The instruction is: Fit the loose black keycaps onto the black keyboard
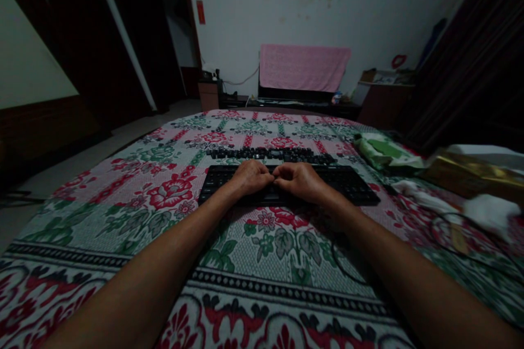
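Note:
A black keyboard (352,185) lies flat across the patterned tablecloth in front of me. Over its middle, my left hand (251,176) and my right hand (299,180) meet, fingertips drawn together close to the keys. Both hands are closed in a pinch; whatever lies between the fingers is too small or too dark to make out. Just behind the keyboard is a long row of loose black keycaps (282,154). The central part of the keyboard is hidden under my hands.
A flowered tablecloth (135,218) covers the table. To the right are a green-and-white packet (385,152), a gold box (470,174), crumpled white tissue (491,212) and a looping black cable (434,229). Beyond the table, a pink cloth (305,67) drapes a screen.

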The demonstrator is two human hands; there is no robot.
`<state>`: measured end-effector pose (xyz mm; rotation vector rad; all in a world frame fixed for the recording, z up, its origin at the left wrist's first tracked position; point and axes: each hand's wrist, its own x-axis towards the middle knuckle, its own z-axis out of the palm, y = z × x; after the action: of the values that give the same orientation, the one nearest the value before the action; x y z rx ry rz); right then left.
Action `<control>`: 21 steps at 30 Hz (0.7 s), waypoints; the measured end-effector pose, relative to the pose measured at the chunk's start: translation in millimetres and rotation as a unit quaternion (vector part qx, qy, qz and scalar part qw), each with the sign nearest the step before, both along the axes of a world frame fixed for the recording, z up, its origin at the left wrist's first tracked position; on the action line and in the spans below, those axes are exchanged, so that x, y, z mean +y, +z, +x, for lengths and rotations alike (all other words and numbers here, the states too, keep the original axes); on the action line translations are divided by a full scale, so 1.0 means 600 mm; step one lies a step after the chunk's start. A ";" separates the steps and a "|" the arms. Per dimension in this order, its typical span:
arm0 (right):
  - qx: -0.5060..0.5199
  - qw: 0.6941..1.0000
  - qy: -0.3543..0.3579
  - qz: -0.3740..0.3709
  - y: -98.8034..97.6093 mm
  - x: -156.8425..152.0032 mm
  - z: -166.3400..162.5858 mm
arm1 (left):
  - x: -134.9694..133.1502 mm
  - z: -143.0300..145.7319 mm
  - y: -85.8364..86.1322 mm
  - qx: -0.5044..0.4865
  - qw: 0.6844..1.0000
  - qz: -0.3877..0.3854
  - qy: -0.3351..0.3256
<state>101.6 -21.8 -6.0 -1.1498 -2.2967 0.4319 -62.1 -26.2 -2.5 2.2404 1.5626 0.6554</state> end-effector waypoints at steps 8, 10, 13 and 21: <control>-0.047 0.996 0.023 0.069 0.007 -0.006 0.000 | 0.006 -0.001 -0.004 -0.002 1.000 0.005 -0.009; -0.049 0.997 0.012 0.056 0.007 -0.005 0.001 | 0.005 0.001 -0.004 -0.010 1.000 0.010 -0.019; -0.038 0.999 -0.001 0.029 0.008 -0.003 0.003 | 0.002 0.003 -0.004 -0.015 0.999 0.020 -0.021; 0.015 0.998 0.015 -0.053 0.001 0.002 0.004 | 0.004 -0.017 0.000 -0.013 0.994 0.033 -0.099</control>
<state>103.9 -20.5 -5.3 -1.1510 -2.2915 0.5843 -72.5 -23.6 -2.3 2.3871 1.3025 0.6846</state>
